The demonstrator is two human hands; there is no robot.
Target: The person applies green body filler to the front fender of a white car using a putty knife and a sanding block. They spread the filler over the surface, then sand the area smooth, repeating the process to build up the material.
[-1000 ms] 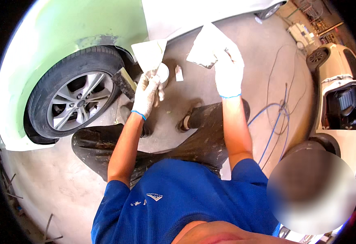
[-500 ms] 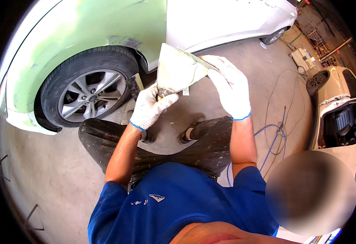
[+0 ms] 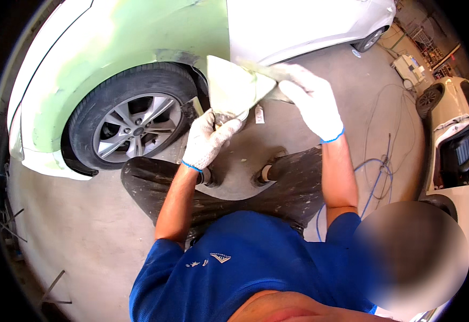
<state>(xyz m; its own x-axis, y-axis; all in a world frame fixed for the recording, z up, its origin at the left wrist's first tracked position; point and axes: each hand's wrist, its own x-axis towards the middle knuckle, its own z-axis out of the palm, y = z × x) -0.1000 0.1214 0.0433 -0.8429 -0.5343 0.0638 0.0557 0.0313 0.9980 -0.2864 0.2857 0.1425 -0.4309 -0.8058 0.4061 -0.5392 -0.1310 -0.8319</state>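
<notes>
My left hand [image 3: 208, 138], in a white knit glove with a blue cuff, is closed around the base of a putty spreader [image 3: 228, 88]. Its wide blade points away from me and is coated in pale green filler. In my right hand [image 3: 317, 104], gloved the same way, is a second flat spreader [image 3: 271, 72], smeared by motion. This one meets or overlaps the right edge of the first blade; exact contact is blurred. Beyond my hands stands a white car whose front fender [image 3: 154, 33] is covered with pale green filler, above the front wheel [image 3: 138, 129].
A white door [image 3: 288, 27] adjoins the fender. A small white-labelled item [image 3: 259, 114] lies on the floor below the spreaders. Blue hose [image 3: 376, 167] and thin cables coil at right, near a beige machine [image 3: 407, 70] and another car [image 3: 451, 110]. Metal stands [image 3: 54, 290] are at lower left.
The whole scene has shifted slightly rightward in view. My right hand's spreader has moved against the left one and is now blurred; the left hand keeps its grip.
</notes>
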